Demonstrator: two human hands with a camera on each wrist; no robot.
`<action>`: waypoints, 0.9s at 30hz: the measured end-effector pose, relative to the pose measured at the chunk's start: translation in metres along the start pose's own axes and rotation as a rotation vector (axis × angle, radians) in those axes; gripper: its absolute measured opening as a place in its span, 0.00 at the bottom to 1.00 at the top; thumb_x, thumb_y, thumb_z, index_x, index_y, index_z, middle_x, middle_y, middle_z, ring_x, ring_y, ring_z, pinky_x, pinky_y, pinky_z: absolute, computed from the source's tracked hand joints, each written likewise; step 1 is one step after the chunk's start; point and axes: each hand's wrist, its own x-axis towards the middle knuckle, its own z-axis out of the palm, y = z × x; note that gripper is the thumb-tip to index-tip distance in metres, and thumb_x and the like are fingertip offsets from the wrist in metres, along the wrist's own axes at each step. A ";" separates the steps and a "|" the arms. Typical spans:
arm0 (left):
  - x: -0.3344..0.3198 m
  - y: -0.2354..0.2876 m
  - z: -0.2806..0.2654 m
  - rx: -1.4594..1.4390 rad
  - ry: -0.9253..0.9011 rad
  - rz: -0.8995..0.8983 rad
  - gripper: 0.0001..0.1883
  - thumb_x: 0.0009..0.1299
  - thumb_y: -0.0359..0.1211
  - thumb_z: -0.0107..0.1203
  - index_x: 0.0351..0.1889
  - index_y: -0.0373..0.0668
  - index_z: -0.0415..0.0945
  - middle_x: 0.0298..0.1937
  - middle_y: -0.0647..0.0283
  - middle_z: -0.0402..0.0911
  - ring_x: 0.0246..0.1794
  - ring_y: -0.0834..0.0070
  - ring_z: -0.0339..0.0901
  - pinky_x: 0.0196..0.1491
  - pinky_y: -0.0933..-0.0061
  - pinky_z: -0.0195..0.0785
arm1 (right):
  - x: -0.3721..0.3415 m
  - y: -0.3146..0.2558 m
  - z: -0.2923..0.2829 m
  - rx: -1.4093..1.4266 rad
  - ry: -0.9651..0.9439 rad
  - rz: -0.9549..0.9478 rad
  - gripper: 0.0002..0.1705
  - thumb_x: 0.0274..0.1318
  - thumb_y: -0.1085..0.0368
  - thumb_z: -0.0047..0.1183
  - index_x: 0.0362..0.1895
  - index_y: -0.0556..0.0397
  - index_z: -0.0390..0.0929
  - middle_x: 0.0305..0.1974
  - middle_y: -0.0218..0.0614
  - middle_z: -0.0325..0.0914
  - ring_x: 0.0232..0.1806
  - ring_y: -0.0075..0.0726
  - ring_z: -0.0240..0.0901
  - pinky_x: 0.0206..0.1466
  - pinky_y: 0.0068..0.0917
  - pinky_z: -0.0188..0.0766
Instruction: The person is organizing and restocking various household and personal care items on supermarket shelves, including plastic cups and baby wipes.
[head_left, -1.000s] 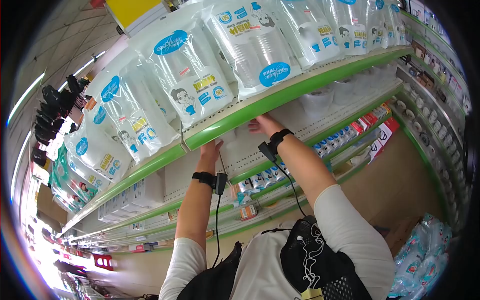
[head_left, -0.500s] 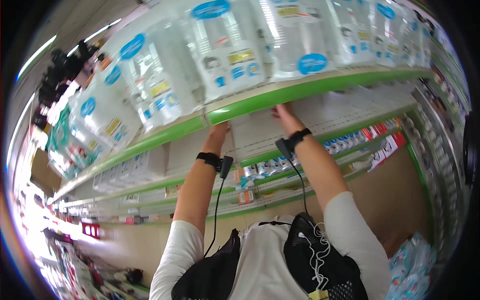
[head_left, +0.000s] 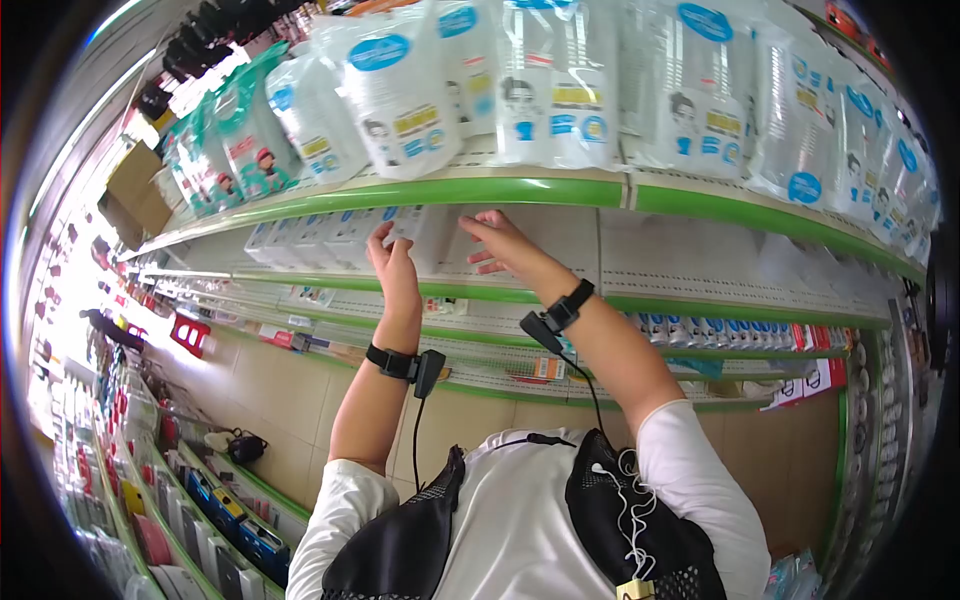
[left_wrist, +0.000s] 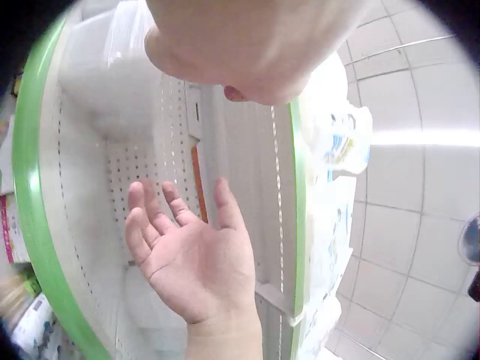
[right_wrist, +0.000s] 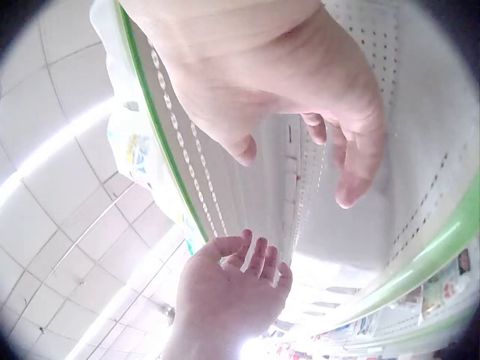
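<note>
My left hand point(head_left: 393, 265) is raised in front of the lower shelf, its fingers loosely bent and nothing in them. To its right, my right hand point(head_left: 500, 245) reaches in below the upper shelf's green edge, fingers spread and also holding nothing. Behind both hands, a row of white-and-clear packs point(head_left: 340, 238) stands on the lower shelf point(head_left: 690, 275). The left wrist view shows the right hand point(left_wrist: 206, 262) palm-on with parted fingers. In the right wrist view the left hand point(right_wrist: 232, 292) faces the right hand point(right_wrist: 277, 82) across a gap.
Bags of clear plastic cups point(head_left: 555, 90) line the upper shelf point(head_left: 480, 190), just above my hands. Green-and-clear bags point(head_left: 255, 140) and a cardboard box point(head_left: 135, 195) stand at the left end. Small packs point(head_left: 710, 332) fill a lower tier. Another aisle rack point(head_left: 215, 500) stands at lower left.
The view has swung toward the left along the shelves. Both hands have come out from under the upper shelf's edge and now stand before the row of packs.
</note>
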 end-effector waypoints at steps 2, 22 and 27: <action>0.020 -0.006 -0.037 0.156 0.173 -0.048 0.31 0.67 0.31 0.54 0.71 0.44 0.65 0.63 0.55 0.68 0.57 0.67 0.65 0.61 0.65 0.61 | 0.020 0.001 0.041 -0.005 0.094 0.121 0.56 0.58 0.35 0.62 0.77 0.49 0.48 0.64 0.48 0.65 0.48 0.42 0.78 0.41 0.37 0.80; -0.053 0.018 0.025 -0.175 -0.399 -0.253 0.27 0.72 0.39 0.47 0.70 0.49 0.68 0.62 0.66 0.72 0.47 0.78 0.69 0.51 0.66 0.69 | -0.115 -0.009 -0.058 0.202 0.056 -0.062 0.26 0.68 0.52 0.48 0.65 0.48 0.70 0.43 0.34 0.78 0.37 0.31 0.77 0.41 0.32 0.77; -0.116 0.013 0.125 -0.197 -0.723 -0.306 0.28 0.74 0.40 0.45 0.73 0.48 0.67 0.62 0.69 0.74 0.47 0.79 0.70 0.53 0.68 0.69 | -0.212 -0.006 -0.146 0.090 0.267 -0.142 0.28 0.69 0.52 0.49 0.68 0.50 0.69 0.43 0.33 0.79 0.36 0.26 0.76 0.41 0.28 0.76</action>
